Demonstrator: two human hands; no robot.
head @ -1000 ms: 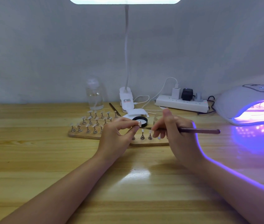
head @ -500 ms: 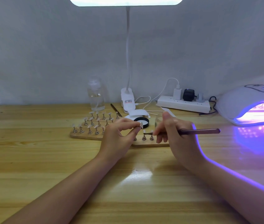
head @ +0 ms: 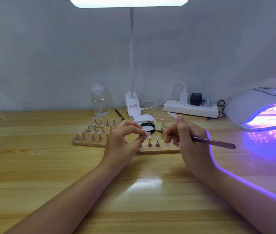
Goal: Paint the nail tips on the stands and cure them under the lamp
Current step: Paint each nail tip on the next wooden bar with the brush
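My left hand (head: 122, 141) pinches a small nail tip on its stand (head: 147, 134) between thumb and forefinger, lifted just above the wooden boards. My right hand (head: 188, 137) grips a purple brush (head: 213, 141), whose tip points left toward that nail tip, a short gap away. Two wooden boards (head: 90, 143) hold several metal stands with pale nail tips (head: 93, 135); two stands (head: 153, 142) show between my hands. The white curing lamp (head: 258, 108) glows violet at the right, with something inside its opening.
A black-rimmed jar lid (head: 148, 128) and a small glass jar (head: 167, 124) sit behind my hands. Further back stand a clear bottle (head: 99, 102), a clip desk lamp (head: 132, 105), a power strip (head: 190, 108) with plugs and a spare brush (head: 118, 114).
Both hands stay almost where they were. The brush tip has edged slightly toward the nail tip held by my left hand; the view shifted a little.
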